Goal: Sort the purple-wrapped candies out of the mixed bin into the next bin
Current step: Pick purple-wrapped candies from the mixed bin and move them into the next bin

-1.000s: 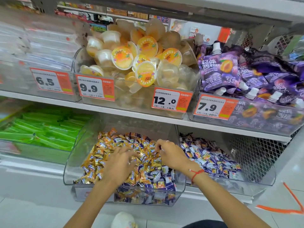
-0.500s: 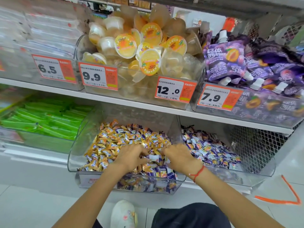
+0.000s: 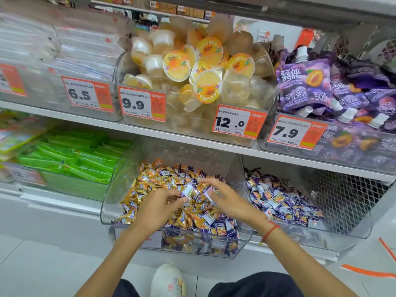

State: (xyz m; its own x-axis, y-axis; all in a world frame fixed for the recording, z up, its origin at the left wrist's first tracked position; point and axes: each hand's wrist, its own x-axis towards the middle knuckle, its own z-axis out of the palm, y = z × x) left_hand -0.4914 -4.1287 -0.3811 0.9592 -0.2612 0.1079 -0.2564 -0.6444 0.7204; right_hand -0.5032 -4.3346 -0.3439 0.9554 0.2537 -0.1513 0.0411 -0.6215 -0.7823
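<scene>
Both hands have lifted slightly apart since half a second ago: I see my left hand (image 3: 158, 207) pinching a small purple-and-white wrapped candy (image 3: 188, 191) above the heap, while my right hand (image 3: 228, 200) hovers with fingers spread, though blur hides whether it holds one. Purple pieces lie mixed with gold ones in the clear plastic mixed bin (image 3: 111, 202). Just right, past the shared wall, the neighbouring clear bin (image 3: 351, 230) has open room near its mesh side.
</scene>
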